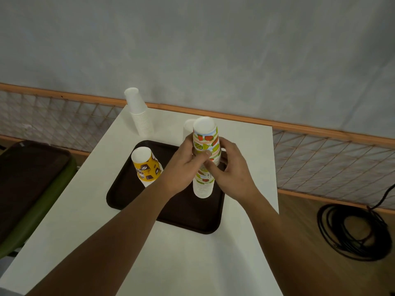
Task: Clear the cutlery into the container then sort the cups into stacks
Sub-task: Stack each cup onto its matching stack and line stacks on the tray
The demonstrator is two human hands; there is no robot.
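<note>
A tall stack of upside-down fruit-print cups [207, 142] stands on the dark brown tray [181, 210]. My left hand [184, 165] grips the stack from the left, and my right hand [229, 170] grips it from the right, thumbs across the front. A short stack of yellow coffee-print cups [146, 166] stands upside down on the tray's left part. A tall stack of plain white cups [140, 114] stands at the table's far left corner. Another white cup [188, 127] is partly hidden behind the fruit stack. No cutlery or container is visible.
The white table [85, 210] ends close to a wall with an orange rail [320, 127]. To the left, another dark tray [25, 176] lies on a green seat [42, 206]. A coiled black cable [352, 231] lies on the wooden floor at right.
</note>
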